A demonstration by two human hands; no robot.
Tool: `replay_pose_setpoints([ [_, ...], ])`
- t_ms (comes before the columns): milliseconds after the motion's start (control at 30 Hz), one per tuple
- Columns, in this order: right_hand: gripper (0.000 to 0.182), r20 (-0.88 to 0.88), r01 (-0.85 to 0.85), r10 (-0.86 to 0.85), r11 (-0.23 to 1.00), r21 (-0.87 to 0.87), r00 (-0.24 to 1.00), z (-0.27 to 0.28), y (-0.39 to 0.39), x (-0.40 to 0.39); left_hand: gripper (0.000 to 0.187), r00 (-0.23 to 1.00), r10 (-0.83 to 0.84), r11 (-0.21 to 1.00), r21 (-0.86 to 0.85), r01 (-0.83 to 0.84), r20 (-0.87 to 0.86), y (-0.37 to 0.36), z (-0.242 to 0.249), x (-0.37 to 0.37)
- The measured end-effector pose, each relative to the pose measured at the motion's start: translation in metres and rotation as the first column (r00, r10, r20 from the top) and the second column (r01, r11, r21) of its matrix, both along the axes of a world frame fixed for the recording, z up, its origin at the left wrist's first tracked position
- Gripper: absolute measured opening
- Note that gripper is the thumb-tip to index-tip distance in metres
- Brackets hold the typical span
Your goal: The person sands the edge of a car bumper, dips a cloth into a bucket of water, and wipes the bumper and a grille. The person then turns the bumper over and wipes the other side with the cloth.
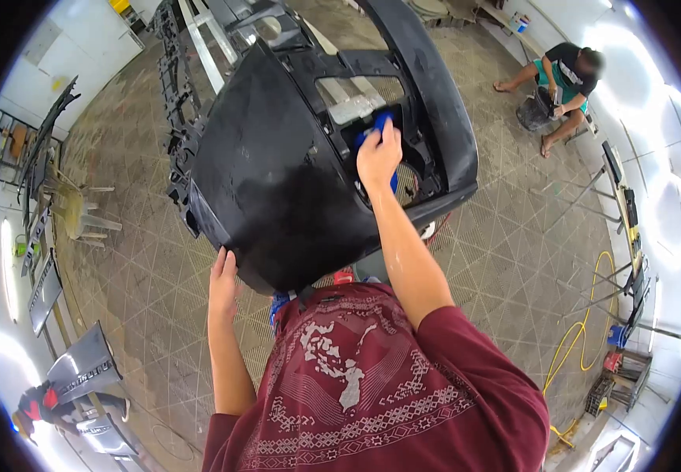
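In front of me lies a large black car bumper (277,173) with a wide smooth face and openings on its right part. My right hand (380,157) is closed around a blue cloth (384,119), pressed into the recess near the right opening. Some of the cloth is hidden under the fingers and palm. At the bumper's lower left corner, my left hand (223,283) touches the edge with its fingertips, fingers stretched out. A darker patch shows on the bumper's face between the two hands.
A person (572,75) sits at the right, hands at a dark bucket (535,110). Another person (38,409) is at the lower left beside panels. A yellow hose (584,330) runs over the patterned floor (506,236). A stool (81,216) stands left.
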State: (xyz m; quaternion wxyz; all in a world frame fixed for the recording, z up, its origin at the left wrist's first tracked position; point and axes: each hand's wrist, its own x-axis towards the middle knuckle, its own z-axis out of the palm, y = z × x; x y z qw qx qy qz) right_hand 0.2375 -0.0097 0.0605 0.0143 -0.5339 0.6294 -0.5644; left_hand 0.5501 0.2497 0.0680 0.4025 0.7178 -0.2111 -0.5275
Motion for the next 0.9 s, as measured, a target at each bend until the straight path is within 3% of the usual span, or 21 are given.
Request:
replay_pose_setpoints([
  [67,0.038,0.1,-0.078,0.06,0.98,0.183,0.993,-0.009,0.001,-0.006,0.082,1.0,0.014,1.0,0.018,-0.014,-0.017,-0.002,-0.002,0.002],
  [200,0.032,0.048,-0.011,0.004,0.988,0.157,0.999,0.009,0.008,-0.002,0.081,1.0,-0.006,0.999,0.033,0.006,0.013,0.002,-0.002,-0.001],
  [300,0.03,0.07,0.061,-0.057,0.996,-0.057,0.996,0.016,0.008,0.003,0.082,1.0,0.007,1.0,0.021,-0.007,-0.02,0.001,0.003,0.0],
  [567,0.025,0.087,0.039,-0.028,0.991,-0.125,0.996,0.008,-0.01,-0.004,0.082,0.999,0.008,1.0,0.003,-0.008,-0.045,0.004,0.004,0.002],
  [667,0.022,0.01,0.017,-0.016,0.993,-0.12,1.0,-0.003,-0.007,-0.008,0.083,0.999,-0.003,0.999,0.032,0.004,-0.043,-0.002,0.007,0.004],
  [733,0.021,-0.035,-0.249,0.248,0.943,-0.222,0.968,0.01,-0.005,-0.009,0.085,1.0,-0.012,0.999,0.033,0.013,-0.02,-0.002,0.011,0.002],
  [867,0.03,-0.354,-0.262,0.202,0.956,-0.132,0.913,0.015,-0.003,-0.019,0.086,0.997,-0.042,0.999,0.022,0.043,-0.059,-0.006,0.012,0.007],
  [900,0.03,-0.36,-0.268,0.203,0.953,-0.141,0.911,0.012,-0.001,-0.021,0.086,0.997,-0.035,0.999,0.029,0.038,-0.075,-0.005,0.013,0.008],
])
